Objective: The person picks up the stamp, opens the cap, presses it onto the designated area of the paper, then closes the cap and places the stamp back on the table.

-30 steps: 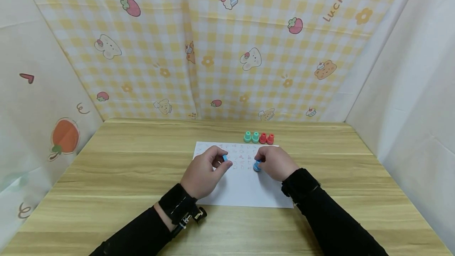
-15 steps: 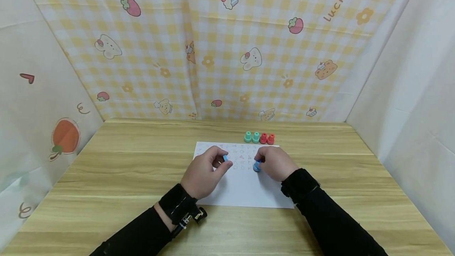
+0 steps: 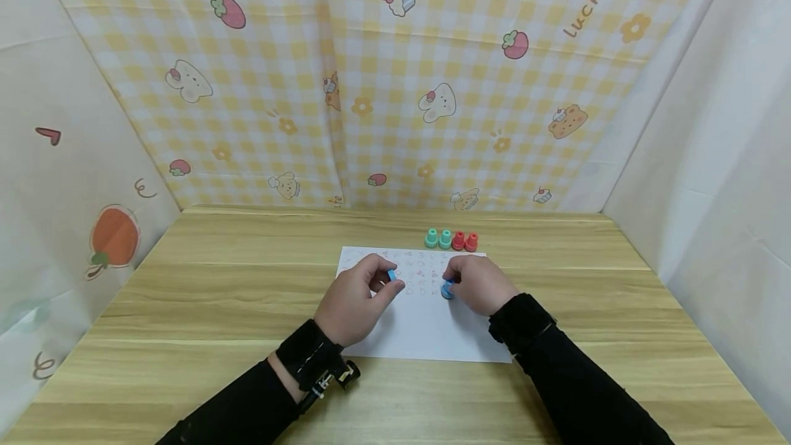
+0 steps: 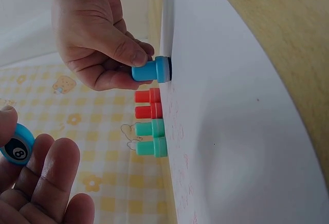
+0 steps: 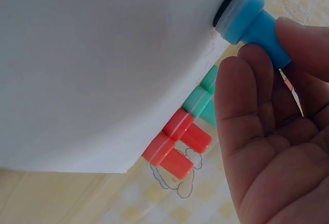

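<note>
My left hand (image 3: 353, 302) hovers above the left part of a white paper sheet (image 3: 426, 335), pinching a small blue cap (image 4: 26, 139) between thumb and fingers. A black disc with an 8 shows on the cap's end. On the right, my right hand (image 3: 486, 284) holds a blue toy stamp (image 5: 259, 26) by its handle. The stamp's dark face is down against the paper, as both wrist views suggest; its print is hidden. Rows of faint reddish stamped marks (image 3: 421, 273) cover the sheet's upper part.
Two green stamps (image 3: 445, 239) and two red stamps (image 3: 472, 242) stand in a row just behind the sheet's far edge. A wooden table (image 3: 216, 294) carries everything. Behind it hangs a yellow checked cloth (image 3: 395, 122), with white cloth at both sides.
</note>
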`<state>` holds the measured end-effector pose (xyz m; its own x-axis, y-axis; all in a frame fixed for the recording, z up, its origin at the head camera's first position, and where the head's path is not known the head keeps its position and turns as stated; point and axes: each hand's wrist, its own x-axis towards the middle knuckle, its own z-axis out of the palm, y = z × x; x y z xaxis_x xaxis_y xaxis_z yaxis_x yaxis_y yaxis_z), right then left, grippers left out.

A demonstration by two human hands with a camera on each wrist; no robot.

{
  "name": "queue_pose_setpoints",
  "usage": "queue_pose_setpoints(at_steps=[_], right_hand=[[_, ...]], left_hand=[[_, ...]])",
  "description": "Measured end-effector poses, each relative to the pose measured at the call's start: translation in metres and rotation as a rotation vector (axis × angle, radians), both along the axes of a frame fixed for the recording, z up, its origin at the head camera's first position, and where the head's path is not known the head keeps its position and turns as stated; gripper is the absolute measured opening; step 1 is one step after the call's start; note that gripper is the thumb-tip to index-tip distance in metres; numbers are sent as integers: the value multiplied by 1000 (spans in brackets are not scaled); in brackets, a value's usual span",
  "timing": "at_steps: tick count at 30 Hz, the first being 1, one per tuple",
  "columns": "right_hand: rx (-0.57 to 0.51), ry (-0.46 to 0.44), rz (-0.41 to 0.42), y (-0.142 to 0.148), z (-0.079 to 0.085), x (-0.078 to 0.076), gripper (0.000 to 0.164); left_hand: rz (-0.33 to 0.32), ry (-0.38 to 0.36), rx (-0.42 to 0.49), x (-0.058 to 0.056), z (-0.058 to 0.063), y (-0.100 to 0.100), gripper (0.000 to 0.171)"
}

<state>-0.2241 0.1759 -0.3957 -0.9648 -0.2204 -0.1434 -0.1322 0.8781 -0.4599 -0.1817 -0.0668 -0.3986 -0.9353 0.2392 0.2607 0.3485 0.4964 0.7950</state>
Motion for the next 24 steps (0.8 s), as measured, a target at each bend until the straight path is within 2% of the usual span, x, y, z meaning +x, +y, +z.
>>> queue_pose_setpoints(at_steps=[9,24], right_hand=[[13,0,2,-2,1,2,4],[102,31,39,-7,0,-1,4]], left_hand=[[4,-16,1,1,1,1,19],[0,8,-11,0,0,0,18]])
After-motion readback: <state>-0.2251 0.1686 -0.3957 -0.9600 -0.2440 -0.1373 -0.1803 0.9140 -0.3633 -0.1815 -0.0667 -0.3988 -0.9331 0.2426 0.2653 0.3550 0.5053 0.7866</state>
